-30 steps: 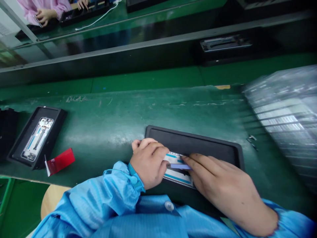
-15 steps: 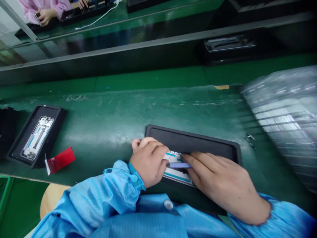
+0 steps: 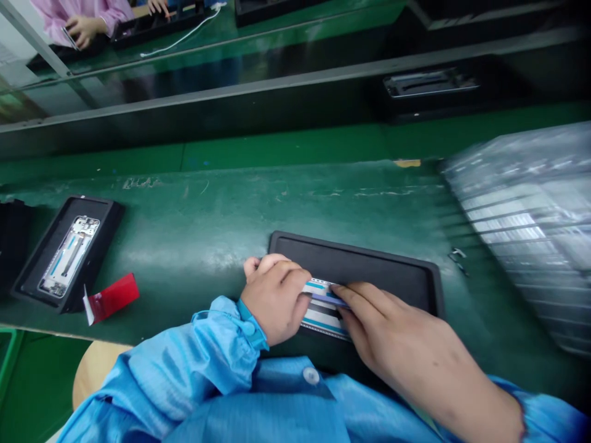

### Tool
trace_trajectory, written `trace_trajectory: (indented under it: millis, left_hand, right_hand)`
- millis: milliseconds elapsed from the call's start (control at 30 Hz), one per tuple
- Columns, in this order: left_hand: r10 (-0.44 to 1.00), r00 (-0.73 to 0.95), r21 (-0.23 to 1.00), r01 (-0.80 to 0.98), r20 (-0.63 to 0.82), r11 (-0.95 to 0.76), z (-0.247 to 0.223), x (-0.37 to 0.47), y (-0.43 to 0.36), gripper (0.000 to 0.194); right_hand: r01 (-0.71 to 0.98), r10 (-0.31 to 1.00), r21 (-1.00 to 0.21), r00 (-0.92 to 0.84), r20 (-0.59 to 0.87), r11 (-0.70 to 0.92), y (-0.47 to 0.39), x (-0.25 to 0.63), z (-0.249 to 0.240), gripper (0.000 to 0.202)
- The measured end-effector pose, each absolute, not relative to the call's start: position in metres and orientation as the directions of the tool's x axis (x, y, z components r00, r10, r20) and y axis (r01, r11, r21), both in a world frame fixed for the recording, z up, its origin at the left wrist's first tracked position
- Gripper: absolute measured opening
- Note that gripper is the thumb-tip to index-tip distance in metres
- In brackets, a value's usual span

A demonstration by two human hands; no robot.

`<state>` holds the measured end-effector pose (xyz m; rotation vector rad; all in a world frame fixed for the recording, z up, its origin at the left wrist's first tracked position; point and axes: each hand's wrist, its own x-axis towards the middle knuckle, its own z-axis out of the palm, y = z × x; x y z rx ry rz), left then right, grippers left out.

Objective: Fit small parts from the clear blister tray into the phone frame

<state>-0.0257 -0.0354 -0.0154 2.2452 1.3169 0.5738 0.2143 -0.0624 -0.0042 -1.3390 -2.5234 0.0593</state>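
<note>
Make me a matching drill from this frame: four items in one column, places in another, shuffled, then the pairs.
Items:
1. red card
2. left hand
3. clear plastic trays
4. pink sleeve

Places:
A. far right of the bench
B. top left, across the line
C. beside the far-left black tray
D. on the phone frame in the near black tray

Pairs: 1-C, 2-D, 3-A, 4-B

Phone frame (image 3: pixel 321 311) — flat in the black tray (image 3: pixel 369 264), white with teal stripes, mostly covered by both hands. Thin purple strip (image 3: pixel 329 299) lies across its top, pinched at either end. Tray sits long-side-on at the near edge of the green tabletop (image 3: pixel 207 215).
</note>
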Motion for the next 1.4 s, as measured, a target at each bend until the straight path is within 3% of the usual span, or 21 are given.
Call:
trace_trajectory:
  millis: [167, 267, 367, 533, 1100, 1400]
  left_hand:
    - [0.882, 0.462, 0.598, 0.684, 0.089, -0.418, -0.015, -0.027, -0.035, 0.023]
    - [0.887, 0.454, 0.605, 0.685, 0.083, -0.407, -0.014, -0.028, -0.034, 0.022]
    - [0.893, 0.441, 0.612, 0.682, 0.093, -0.4, -0.013, -0.028, -0.034, 0.022]
    - [0.89, 0.437, 0.596, 0.684, 0.127, -0.421, -0.012, -0.027, -0.034, 0.021]
    - [0.89, 0.432, 0.587, 0.687, 0.145, -0.429, -0.014, -0.028, -0.034, 0.022]
    - [0.891, 0.437, 0.584, 0.694, 0.125, -0.422, -0.012, -0.027, -0.034, 0.021]
  right_hand:
    - [0.716, 0.883, -0.522, -0.329, 0.334, 0.464, -0.047, 0.243, 0.018, 0.021]
    - [0.672, 0.9, -0.605, -0.254, 0.353, 0.427, -0.043, 0.247, 0.022, 0.023]
    - [0.623, 0.868, -0.605, -0.331, 0.371, 0.496, -0.045, 0.237, 0.009, 0.019]
    - [0.672, 0.896, -0.6, -0.248, 0.369, 0.433, -0.048, 0.221, -0.008, 0.013]
    - [0.682, 0.846, -0.532, -0.259, 0.466, 0.502, -0.049, 0.215, -0.014, 0.009]
    - [0.693, 0.873, -0.556, -0.233, 0.429, 0.459, -0.045, 0.217, -0.014, 0.012]
